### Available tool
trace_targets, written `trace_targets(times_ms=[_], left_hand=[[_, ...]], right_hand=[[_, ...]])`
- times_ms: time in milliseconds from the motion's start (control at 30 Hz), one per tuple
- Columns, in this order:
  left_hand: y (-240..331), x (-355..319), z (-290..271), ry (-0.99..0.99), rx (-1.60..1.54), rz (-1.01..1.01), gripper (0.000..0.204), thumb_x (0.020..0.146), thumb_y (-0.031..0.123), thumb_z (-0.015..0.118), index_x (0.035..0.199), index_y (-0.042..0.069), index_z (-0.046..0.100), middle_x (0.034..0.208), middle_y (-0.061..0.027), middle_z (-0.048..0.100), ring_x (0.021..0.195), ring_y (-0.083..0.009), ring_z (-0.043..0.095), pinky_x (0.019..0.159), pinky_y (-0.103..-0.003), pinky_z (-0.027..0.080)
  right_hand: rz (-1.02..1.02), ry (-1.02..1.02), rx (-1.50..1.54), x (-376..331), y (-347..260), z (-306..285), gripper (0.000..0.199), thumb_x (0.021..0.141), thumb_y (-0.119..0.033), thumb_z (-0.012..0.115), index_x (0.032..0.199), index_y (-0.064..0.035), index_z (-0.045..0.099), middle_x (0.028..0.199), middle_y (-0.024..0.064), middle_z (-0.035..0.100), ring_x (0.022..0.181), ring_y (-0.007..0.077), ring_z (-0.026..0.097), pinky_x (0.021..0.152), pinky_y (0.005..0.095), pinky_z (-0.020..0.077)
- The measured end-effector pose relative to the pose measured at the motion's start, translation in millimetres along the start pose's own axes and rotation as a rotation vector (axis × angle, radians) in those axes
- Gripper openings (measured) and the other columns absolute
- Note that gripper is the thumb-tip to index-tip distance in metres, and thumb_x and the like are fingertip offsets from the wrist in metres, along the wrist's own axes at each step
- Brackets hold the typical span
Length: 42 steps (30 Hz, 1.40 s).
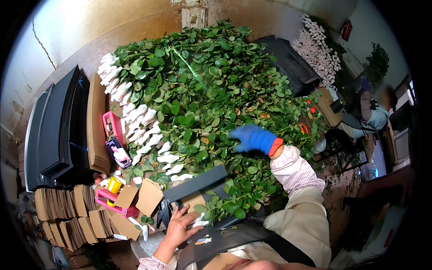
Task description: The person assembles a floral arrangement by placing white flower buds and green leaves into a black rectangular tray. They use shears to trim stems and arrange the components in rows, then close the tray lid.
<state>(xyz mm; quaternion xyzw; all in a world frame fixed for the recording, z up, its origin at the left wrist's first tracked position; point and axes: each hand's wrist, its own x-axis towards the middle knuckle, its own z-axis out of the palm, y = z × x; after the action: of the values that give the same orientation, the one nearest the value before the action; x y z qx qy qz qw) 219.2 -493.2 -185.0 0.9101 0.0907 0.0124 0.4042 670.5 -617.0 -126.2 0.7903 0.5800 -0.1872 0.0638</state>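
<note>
Bare and with its fingers spread, my left hand (182, 225) rests at the near edge of the bench. White netted flower heads (198, 221) lie by its fingertips, beside a ribbed dark grey strip (195, 183). My right hand (253, 138), in a blue glove with an orange cuff, is stretched over the pile of leafy green stems (216, 103). Its fingers are somewhat blurred but look apart, with nothing visible in them. More flower heads in white netting (144, 117) line the left side of the pile.
Black sheets (63, 126) and tall cardboard (96, 126) stand at left, above stacked cardboard pieces (58, 207). Pink tape dispensers (114, 126), a phone (118, 153) and black-handled shears (164, 213) lie nearby. A black bin (290, 63) and another person (378, 112) are at right.
</note>
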Motion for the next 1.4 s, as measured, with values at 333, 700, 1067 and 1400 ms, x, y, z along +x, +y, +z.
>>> trace_targets(times_ms=[333, 700, 1067, 1400], left_hand=[[1, 9, 0, 0.0, 0.047, 0.034, 0.028, 0.095, 0.027, 0.077, 0.12, 0.014, 0.079, 0.121, -0.0039, 0.078, 0.136, -0.0339, 0.06, 0.12, -0.062, 0.036], [0, 4, 13, 0.097, 0.049, 0.03, 0.025, 0.089, 0.022, 0.082, 0.113, 0.014, 0.08, 0.113, -0.0047, 0.079, 0.133, -0.0339, 0.063, 0.12, -0.06, 0.037], [-1, -4, 13, 0.106, 0.07, 0.029, 0.024, 0.091, 0.024, 0.08, 0.113, 0.013, 0.079, 0.116, -0.0067, 0.078, 0.134, -0.0353, 0.063, 0.119, -0.062, 0.037], [0, -1, 18, 0.22, 0.074, 0.111, 0.02, 0.088, 0.022, 0.082, 0.104, 0.011, 0.079, 0.105, -0.0056, 0.078, 0.108, -0.0277, 0.07, 0.097, -0.042, 0.05]], right_hand=[[0.233, 0.38, -0.412, 154, 36, 35, 0.028, 0.096, -0.019, 0.064, 0.123, -0.0189, 0.07, 0.128, 0.0071, 0.068, 0.127, 0.0285, 0.06, 0.108, 0.0463, 0.0437], [-0.006, 0.476, -0.419, 71, 3, -31, 0.046, 0.079, -0.025, 0.084, 0.122, -0.021, 0.067, 0.096, 0.0048, 0.067, 0.093, 0.0276, 0.069, 0.083, 0.0454, 0.0554], [-0.213, 0.804, -0.507, 49, -38, -48, 0.048, 0.098, -0.018, 0.065, 0.144, -0.0271, 0.06, 0.097, 0.002, 0.072, 0.09, 0.0245, 0.072, 0.078, 0.0408, 0.0546], [-0.302, 1.082, -0.114, -32, -38, -57, 0.061, 0.083, 0.002, 0.065, 0.136, -0.0289, 0.069, 0.105, 0.0036, 0.072, 0.097, 0.0279, 0.069, 0.084, 0.0425, 0.0556]])
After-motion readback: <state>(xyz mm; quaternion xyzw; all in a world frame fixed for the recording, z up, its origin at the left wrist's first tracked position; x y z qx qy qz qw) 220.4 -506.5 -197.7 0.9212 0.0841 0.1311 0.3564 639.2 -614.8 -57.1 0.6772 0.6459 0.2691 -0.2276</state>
